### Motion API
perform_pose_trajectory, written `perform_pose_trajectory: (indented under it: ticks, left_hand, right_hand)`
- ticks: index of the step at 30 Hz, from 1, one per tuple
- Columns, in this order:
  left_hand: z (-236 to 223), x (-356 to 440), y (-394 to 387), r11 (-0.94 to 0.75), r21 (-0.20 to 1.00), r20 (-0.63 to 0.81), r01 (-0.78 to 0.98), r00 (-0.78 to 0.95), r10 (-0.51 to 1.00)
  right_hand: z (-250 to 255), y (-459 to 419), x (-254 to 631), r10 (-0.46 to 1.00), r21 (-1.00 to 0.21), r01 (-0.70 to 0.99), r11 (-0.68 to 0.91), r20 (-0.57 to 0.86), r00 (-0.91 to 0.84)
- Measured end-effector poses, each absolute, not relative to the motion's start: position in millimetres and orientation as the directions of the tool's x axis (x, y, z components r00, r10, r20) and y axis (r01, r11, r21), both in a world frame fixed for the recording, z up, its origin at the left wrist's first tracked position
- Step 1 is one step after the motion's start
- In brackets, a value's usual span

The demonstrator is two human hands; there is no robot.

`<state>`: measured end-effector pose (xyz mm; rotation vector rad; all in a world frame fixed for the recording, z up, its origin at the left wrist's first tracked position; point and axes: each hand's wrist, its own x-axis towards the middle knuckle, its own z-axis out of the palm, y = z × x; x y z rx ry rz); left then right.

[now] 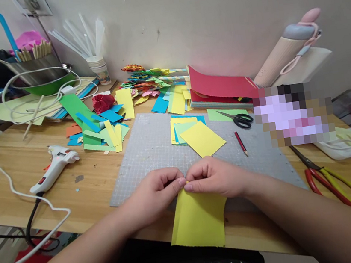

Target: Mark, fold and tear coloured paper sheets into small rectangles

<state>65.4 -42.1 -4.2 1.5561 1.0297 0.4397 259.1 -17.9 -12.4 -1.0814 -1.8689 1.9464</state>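
Both hands pinch the far edge of a yellow sheet of paper [203, 220] that hangs over the near edge of the table. A crease or fold line runs down the sheet's left side. My left hand [162, 189] grips the far left corner between thumb and fingers. Right beside it, my right hand [212, 178] pinches the same edge, thumb tips almost touching. Beyond the hands, a stack of coloured paper topped by a yellow piece [202, 138] lies on the grey cutting mat [142, 153]. A red-and-black pencil [241, 143] rests to its right.
Black-handled scissors [240, 118] lie at the mat's far right, and larger red-and-yellow-handled scissors [331, 184] at the right. A white glue gun [54, 167] with a cord is at the left. Paper scraps [98, 135], a red folder [221, 82] and a cup of straws [98, 68] stand behind.
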Motion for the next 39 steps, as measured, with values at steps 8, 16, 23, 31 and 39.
perform_pose_trajectory:
  ticks: [8,16,23,31,39]
  left_hand:
    - [-7,66,-47,0.073,0.942,-0.242,0.326,0.516,0.821]
    - [-12,61,-45,-0.001,0.881,-0.22,0.474,0.41,0.885]
    - [-22,37,-27,-0.157,0.552,0.005,0.819,0.186,0.983]
    - [-32,36,-46,-0.396,0.145,0.212,0.907,0.362,0.908]
    - [-35,41,-53,-0.428,-0.133,0.136,0.894,0.444,0.885]
  right_hand:
    - [-12,-20,258,0.619,-0.944,0.281,-0.171,-0.325,-0.715]
    - [-12,-17,257,0.649,-0.918,0.351,-0.187,-0.384,-0.657]
    - [-21,-6,259,0.856,-0.795,0.589,-0.145,-0.4,-0.329]
    - [-26,-8,251,0.931,-0.649,0.759,-0.039,-0.299,-0.208]
    - [-23,-6,253,0.965,-0.402,0.91,0.105,-0.18,-0.191]
